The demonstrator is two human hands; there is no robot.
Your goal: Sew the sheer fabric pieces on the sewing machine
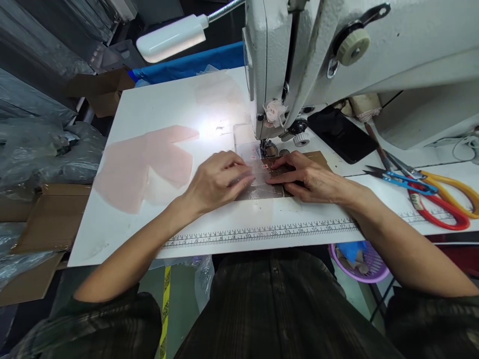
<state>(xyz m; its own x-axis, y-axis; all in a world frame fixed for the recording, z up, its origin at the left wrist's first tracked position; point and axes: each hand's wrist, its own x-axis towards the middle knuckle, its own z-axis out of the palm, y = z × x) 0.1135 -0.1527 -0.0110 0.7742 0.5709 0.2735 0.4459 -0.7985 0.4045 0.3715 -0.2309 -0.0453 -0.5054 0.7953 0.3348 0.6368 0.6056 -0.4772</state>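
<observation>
A pale translucent piece of fabric [255, 157] lies at the sewing machine's presser foot [266, 148], over a brown taped sheet [279, 189]. My left hand [220, 179] is on its left side, fingers bent together and thumb tip close to the forefinger at the fabric's edge. What lies between those fingertips is hard to see. My right hand [309, 178] rests on the brown sheet, fingers spread and laid down, with the fingertips touching the fabric's right edge. Sheer pink cut fabric pieces [129, 162] lie flat on the white table to the left.
Right of the machine are a black phone [342, 132], blue thread snips [404, 182] and scissors with red [445, 212] and orange handles [454, 187]. A printed ruler [262, 233] runs along the front edge. A white lamp [172, 39] hangs above; cardboard boxes [48, 219] stand left.
</observation>
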